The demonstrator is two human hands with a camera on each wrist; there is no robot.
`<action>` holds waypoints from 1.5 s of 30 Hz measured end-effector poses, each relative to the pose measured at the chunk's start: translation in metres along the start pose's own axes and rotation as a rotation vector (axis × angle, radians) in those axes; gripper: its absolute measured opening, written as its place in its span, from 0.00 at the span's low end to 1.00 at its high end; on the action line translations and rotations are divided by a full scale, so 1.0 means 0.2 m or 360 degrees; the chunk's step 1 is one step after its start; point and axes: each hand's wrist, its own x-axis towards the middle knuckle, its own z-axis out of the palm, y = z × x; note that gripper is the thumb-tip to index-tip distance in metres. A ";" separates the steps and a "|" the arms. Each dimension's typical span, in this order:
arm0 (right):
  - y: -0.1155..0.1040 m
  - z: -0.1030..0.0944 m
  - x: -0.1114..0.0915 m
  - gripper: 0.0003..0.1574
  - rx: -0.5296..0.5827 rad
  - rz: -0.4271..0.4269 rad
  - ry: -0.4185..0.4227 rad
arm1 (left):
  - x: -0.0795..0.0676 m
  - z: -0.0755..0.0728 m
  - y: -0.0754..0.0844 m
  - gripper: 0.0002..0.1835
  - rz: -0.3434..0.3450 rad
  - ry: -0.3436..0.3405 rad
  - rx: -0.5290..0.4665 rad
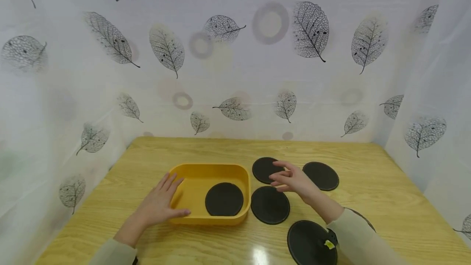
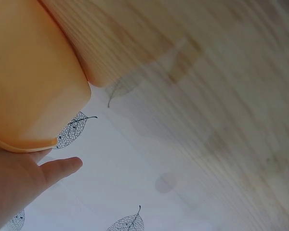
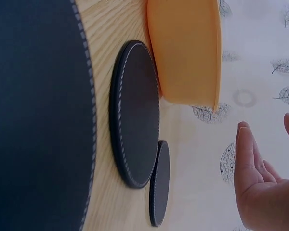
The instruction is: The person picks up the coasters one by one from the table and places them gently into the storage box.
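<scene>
My left hand (image 1: 159, 204) lies over the left end of a yellow rectangular bin (image 1: 191, 195), fingers extended across its rim and thumb at the front edge. In the left wrist view the bin wall (image 2: 36, 72) rises beside that thumb (image 2: 61, 169). Inside the bin, toward its right side, is a round black coaster (image 1: 224, 199). My right hand (image 1: 294, 181) hovers above the table right of the bin, fingers loosely extended and holding nothing. Below it are a back coaster (image 1: 263, 175) and a nearer coaster (image 1: 270, 205); the right wrist view shows pale stitching around a coaster's edge (image 3: 139, 115).
Another black coaster (image 1: 321, 176) lies at the back right, and one (image 1: 310, 242) sits near the front. A further dark disc (image 1: 362, 218) is mostly hidden by my right sleeve. Leaf-print curtains (image 1: 235, 72) enclose the wooden table (image 1: 397, 199) at the back and sides.
</scene>
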 end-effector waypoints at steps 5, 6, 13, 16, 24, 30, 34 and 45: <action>0.03 -0.07 -0.05 0.42 -0.0042 0.0029 0.0050 | 0.00 0.00 0.00 0.49 0.0009 -0.0006 0.0010; 0.03 -0.09 -0.06 0.42 -0.0049 0.0036 0.0057 | 0.00 0.00 0.00 0.49 0.0010 -0.0008 0.0010; 0.06 -0.18 -0.14 0.42 -0.0045 0.0008 0.0049 | 0.00 -0.01 0.00 0.50 0.0000 -0.0023 -0.0005; 0.07 -0.21 -0.17 0.42 -0.0059 0.0011 0.0046 | 0.00 -0.01 0.00 0.50 -0.0003 -0.0030 -0.0006; 0.10 -0.28 -0.24 0.42 -0.0124 0.0037 0.0082 | 0.00 -0.01 0.00 0.50 -0.0007 -0.0023 0.0009; 0.09 -0.32 -0.30 0.43 -0.0139 0.0101 0.0139 | 0.00 0.00 0.00 0.50 -0.0003 -0.0020 0.0007; 0.09 -0.35 -0.35 0.42 -0.0153 0.0139 0.0175 | 0.00 0.00 0.00 0.50 0.0005 -0.0015 0.0003; 0.12 -0.47 -0.46 0.40 -0.0200 0.0101 0.0193 | 0.00 0.01 -0.01 0.49 0.0017 0.0011 0.0006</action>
